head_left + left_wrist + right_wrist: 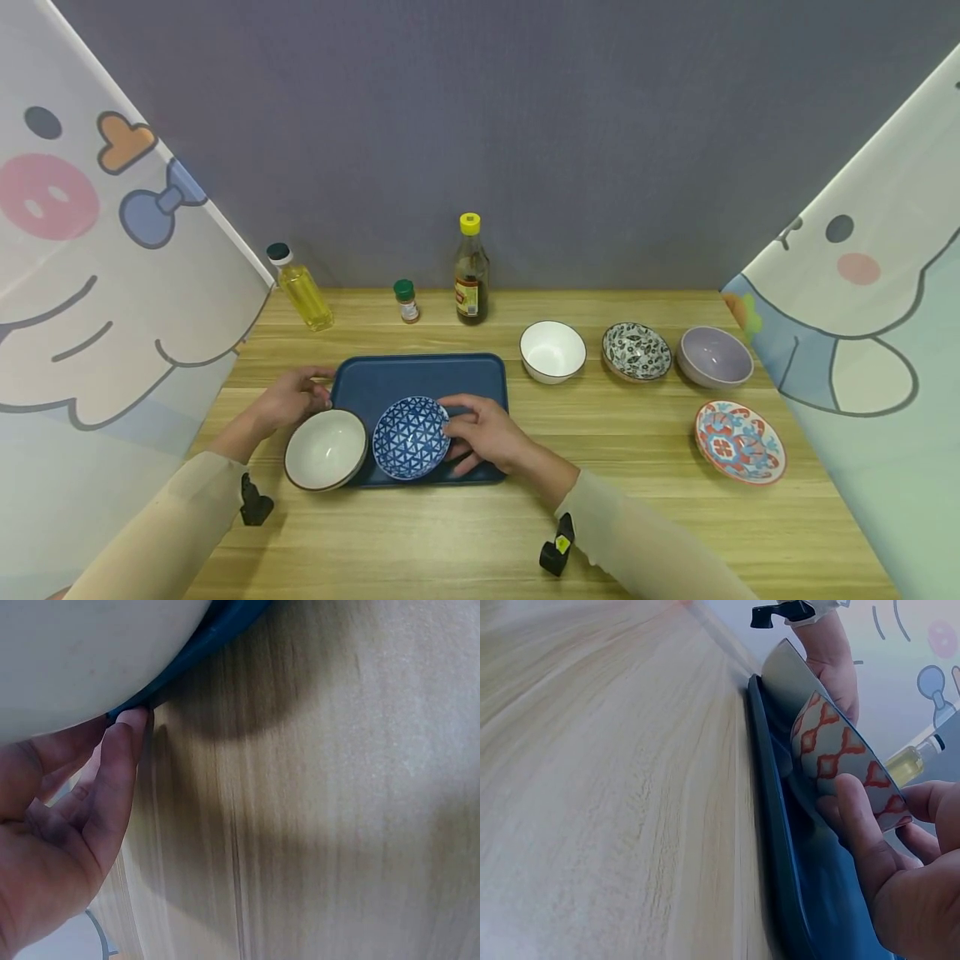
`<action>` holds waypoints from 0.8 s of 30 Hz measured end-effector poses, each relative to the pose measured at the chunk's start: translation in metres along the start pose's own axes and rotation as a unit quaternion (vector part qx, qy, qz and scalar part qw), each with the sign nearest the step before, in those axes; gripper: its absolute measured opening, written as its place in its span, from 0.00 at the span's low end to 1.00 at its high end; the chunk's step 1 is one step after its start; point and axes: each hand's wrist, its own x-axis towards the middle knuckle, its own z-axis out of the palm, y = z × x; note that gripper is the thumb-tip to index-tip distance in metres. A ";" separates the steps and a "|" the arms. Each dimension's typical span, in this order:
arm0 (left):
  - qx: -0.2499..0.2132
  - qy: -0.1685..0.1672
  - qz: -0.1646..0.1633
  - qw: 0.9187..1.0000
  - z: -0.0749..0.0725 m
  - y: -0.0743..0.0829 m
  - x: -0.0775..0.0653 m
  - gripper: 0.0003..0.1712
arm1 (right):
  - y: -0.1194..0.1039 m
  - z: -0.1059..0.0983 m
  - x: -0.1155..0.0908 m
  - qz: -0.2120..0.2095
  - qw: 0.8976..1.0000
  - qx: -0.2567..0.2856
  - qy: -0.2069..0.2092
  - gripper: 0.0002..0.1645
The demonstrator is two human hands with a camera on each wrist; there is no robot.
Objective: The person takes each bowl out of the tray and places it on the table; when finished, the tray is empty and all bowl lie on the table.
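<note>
A blue-and-white patterned bowl (411, 437), its outside marked with red diamonds (829, 744), is held by my right hand (483, 435). The thumb lies at the rim while fingers reach under the side. It stands over the front middle of a dark blue tray (465, 375); whether its base touches cannot be told. A cream bowl with a brown rim (326, 450) covers the tray's front left corner. My left hand (291, 402) pinches the tray's left rim beside that bowl, fingertips meeting the blue edge in the left wrist view; part of the fingers is hidden behind the bowl.
Right of the tray stand a white bowl (552, 352), a black floral bowl (636, 352), a purple bowl (715, 357) and a red-and-blue patterned dish (740, 442). Behind it are an oil bottle (306, 293), a green-capped spice jar (407, 302) and a yellow-capped sauce bottle (471, 279).
</note>
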 end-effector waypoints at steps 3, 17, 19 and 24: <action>-0.005 -0.003 0.002 1.000 -0.001 0.001 -0.001 0.32 | -0.001 -0.002 -0.001 -0.004 1.000 0.000 0.003 0.30; -0.004 -0.009 -0.006 1.000 0.000 0.004 -0.002 0.31 | -0.013 -0.010 -0.007 -0.006 1.000 0.004 0.024 0.31; -0.003 -0.008 -0.007 1.000 0.000 0.005 -0.002 0.31 | -0.017 -0.012 -0.010 -0.006 1.000 0.003 0.025 0.31; 0.004 -0.005 -0.003 1.000 0.000 0.008 -0.003 0.31 | -0.028 -0.018 -0.016 -0.012 1.000 -0.001 0.029 0.31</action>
